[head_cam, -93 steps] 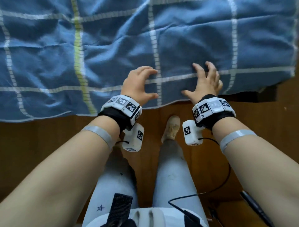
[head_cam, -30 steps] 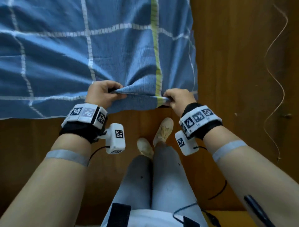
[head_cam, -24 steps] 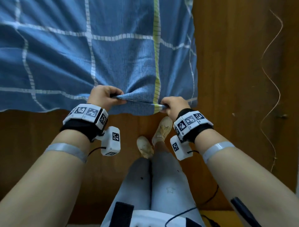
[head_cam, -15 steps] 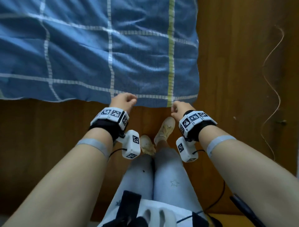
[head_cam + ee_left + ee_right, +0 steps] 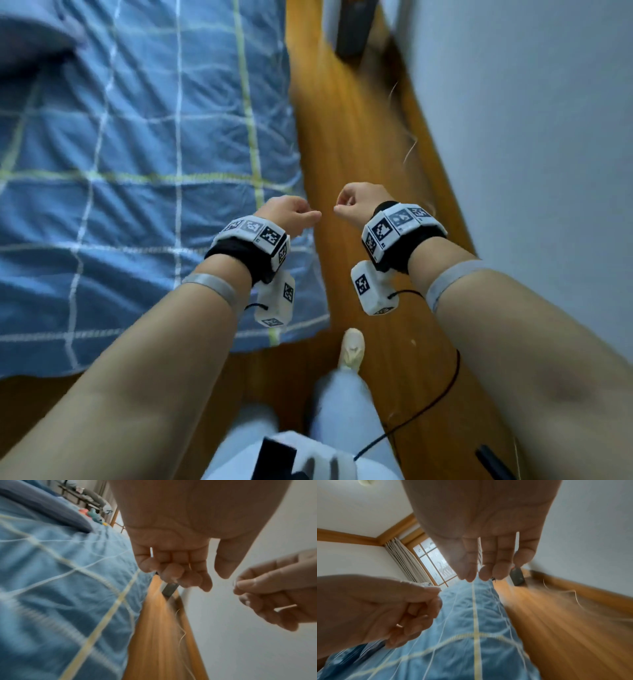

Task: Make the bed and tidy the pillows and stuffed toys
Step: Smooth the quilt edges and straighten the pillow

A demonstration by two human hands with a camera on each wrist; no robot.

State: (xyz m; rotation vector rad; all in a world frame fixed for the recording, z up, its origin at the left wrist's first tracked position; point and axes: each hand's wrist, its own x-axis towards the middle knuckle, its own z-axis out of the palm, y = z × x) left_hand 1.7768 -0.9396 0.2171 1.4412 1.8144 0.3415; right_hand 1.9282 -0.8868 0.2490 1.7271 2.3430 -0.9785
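A blue checked quilt [image 5: 144, 164] lies spread over the bed, its corner hanging near my knees. At the bed's far end a dark grey-blue pillow [image 5: 30, 37] rests on the quilt, and colourful stuffed toys [image 5: 92, 514] show beyond it in the left wrist view. My left hand [image 5: 291, 214] hovers above the quilt's right edge, fingers curled, holding nothing. Just to its right, over the floor, my right hand [image 5: 356, 202] is curled with the thumb against the index finger, also empty. Neither hand touches the quilt.
A strip of wooden floor [image 5: 356, 144] runs between the bed and a white wall [image 5: 531, 120]. A dark upright object [image 5: 352, 27] stands at its far end. A thin pale cord [image 5: 407, 150] lies along the floor. My shoe [image 5: 352, 349] is near the bed corner.
Both hands pulled the quilt's edge toward me, then let it go. I have turned at the bed corner, so the view now runs along the bed's right side.
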